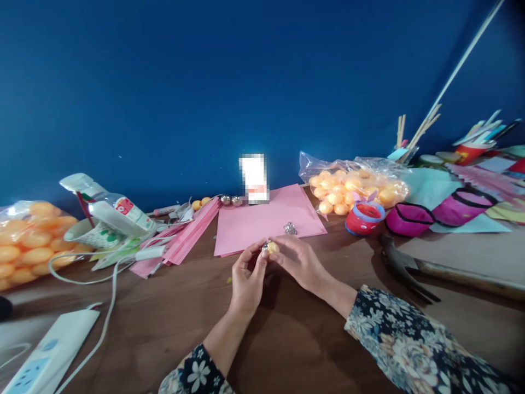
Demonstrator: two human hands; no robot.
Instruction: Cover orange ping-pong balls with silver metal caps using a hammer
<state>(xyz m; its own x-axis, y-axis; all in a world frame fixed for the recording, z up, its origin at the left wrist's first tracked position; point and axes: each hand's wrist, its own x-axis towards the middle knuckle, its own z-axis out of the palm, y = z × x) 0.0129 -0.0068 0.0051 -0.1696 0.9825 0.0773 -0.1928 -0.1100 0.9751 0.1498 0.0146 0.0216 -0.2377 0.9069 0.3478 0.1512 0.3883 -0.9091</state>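
Note:
Above the near edge of the pink paper (262,219), my two hands meet around one small ball (271,248). Part of the ball is pale yellow and part is shiny silver. My left hand (249,271) pinches its silver side between thumb and fingers. From the other side, the thumb and fingers of my right hand (301,260) close on the yellow part. A little crumpled silvery heap (290,228) lies on the paper just beyond my right hand; its material is too small to make out. Two shiny silver balls (230,201) sit by the paper's far left corner.
Bags of orange balls stand at left (33,241) and back right (348,186). A claw hammer (414,265) lies right of my right arm, near a red cup (364,217) and magenta rolls (410,219). White cable (115,295) and a power strip (53,350) occupy the left.

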